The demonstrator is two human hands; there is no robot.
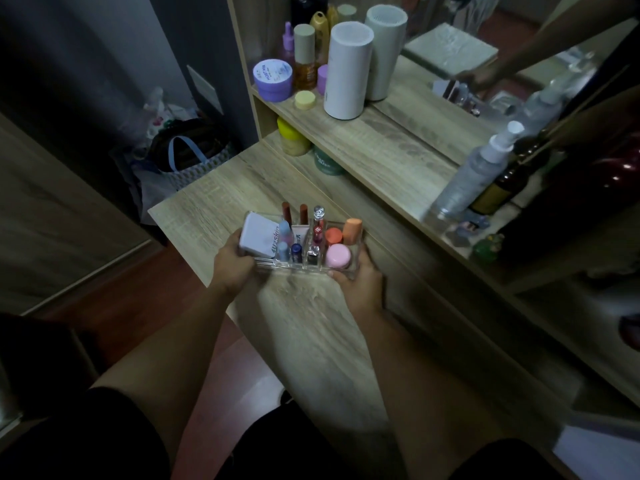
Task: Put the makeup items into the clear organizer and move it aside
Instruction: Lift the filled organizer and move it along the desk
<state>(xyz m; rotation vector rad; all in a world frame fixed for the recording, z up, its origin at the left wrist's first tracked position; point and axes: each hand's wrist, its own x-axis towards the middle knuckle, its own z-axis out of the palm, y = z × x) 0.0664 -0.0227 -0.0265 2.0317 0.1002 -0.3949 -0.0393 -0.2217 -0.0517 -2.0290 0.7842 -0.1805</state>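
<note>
The clear organizer (pixel 356 252) is over the wooden dressing table (pixel 311 317), gripped at both ends. My left hand (pixel 232 266) holds its left end and my right hand (pixel 358 284) holds its right end. Inside lie a white compact (pixel 258 237), several lipsticks and tubes (pixel 294 233), a pink jar (pixel 337 256), an orange jar (pixel 333 236) and an orange sponge (pixel 352 230). Whether the organizer rests on the table or is lifted off it I cannot tell.
A raised shelf (pixel 398 150) behind carries a white cylinder (pixel 348 71), a purple jar (pixel 272 79), bottles and a spray bottle (pixel 474 174). A mirror (pixel 485 64) stands at the back right. Bags (pixel 187 157) lie on the floor to the left of the table.
</note>
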